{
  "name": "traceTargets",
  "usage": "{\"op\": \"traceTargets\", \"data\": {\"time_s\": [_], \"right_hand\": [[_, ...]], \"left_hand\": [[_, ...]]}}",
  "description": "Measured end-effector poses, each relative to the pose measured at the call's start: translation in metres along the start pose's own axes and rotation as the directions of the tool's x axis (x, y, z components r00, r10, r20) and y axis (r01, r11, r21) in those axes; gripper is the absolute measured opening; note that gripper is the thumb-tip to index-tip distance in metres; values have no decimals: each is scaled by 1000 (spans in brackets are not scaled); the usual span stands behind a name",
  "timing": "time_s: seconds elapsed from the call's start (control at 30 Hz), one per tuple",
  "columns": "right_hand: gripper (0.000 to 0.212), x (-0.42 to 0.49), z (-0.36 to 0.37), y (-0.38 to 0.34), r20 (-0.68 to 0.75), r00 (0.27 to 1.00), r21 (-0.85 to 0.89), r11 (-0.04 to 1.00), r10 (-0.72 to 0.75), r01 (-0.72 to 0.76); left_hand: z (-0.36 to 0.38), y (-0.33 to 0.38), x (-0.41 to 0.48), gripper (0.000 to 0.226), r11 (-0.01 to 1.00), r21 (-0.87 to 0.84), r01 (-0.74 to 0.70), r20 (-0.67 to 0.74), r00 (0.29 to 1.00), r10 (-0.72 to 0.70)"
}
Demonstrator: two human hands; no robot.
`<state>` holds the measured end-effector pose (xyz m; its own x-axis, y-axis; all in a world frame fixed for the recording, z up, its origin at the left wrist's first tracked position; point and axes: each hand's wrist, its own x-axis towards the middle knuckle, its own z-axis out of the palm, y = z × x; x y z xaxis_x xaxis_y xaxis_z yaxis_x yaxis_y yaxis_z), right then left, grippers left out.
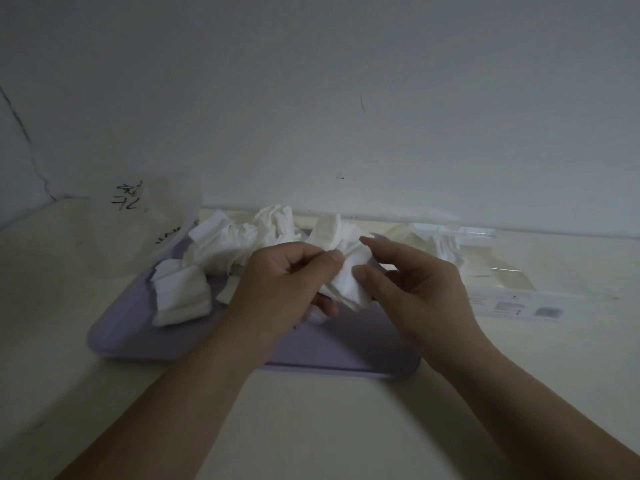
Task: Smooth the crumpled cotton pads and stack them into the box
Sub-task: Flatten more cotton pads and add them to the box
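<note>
Both hands hold one crumpled white cotton pad [349, 278] above a lilac tray [145, 337]. My left hand [284, 289] pinches its left side between thumb and fingers; my right hand [415, 289] pinches its right edge. Several more crumpled pads [235, 244] lie heaped at the tray's far end, and a flatter folded one [181, 296] rests on its left part. A clear plastic box [485, 265] stands to the right by the wall, with some white pads [446, 251] inside.
A see-through plastic bag [145, 223] with black writing lies at the back left, next to the tray. The pale tabletop [311, 427] runs up to a white wall [346, 98] just behind the tray and box.
</note>
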<state>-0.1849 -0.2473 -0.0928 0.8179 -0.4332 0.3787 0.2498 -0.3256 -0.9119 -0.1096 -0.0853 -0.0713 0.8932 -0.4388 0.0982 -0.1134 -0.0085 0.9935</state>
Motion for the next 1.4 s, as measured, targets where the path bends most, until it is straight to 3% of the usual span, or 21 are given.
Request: {"op": "traceTargets", "data": {"time_s": [0.17,0.3,0.37,0.43,0.63,0.77,0.9,1.0,1.13,1.23,1.33,1.4], "right_hand": [[17,1,0,-4,6,1000,97,995,19,-20],[32,2,-3,-6,50,993,57,993,-104,102],[26,3,-7,-9,51,988,48,988,-148,146],[19,4,-12,-12,65,989,52,990,-135,132],[30,7,-13,-11,79,996,55,998,-27,22],[19,7,-14,-10,84,996,45,999,-14,11],[24,8,-15,-8,102,994,16,999,-31,30],[32,8,-16,-6,171,985,37,999,-35,30],[14,9,-15,-2,141,990,152,988,16,-37],[19,11,-16,2,126,991,215,975,35,-62],[39,11,-18,1,193,980,199,976,51,-90],[33,9,-17,-1,262,964,197,975,44,-98]], "left_hand": [[0,0,1,18,996,-76,48,25,999,-46],[-2,1,3,32,984,-148,96,27,995,-93],[-2,1,4,27,987,-130,90,5,996,-90],[-3,-1,5,18,997,-59,39,-24,999,-41],[-6,-7,7,13,997,22,-77,34,996,77],[-6,-9,7,10,999,-6,-44,99,994,44],[-8,-7,7,12,999,-42,-6,143,990,12],[-8,-6,8,20,998,-68,15,171,985,-3],[-8,-5,12,54,995,-72,64,196,979,-49],[-9,-7,9,20,1000,8,-8,188,982,7],[-10,-8,5,22,1000,-23,-8,181,983,12],[-11,-6,5,22,1000,3,-13,191,982,13]]}}
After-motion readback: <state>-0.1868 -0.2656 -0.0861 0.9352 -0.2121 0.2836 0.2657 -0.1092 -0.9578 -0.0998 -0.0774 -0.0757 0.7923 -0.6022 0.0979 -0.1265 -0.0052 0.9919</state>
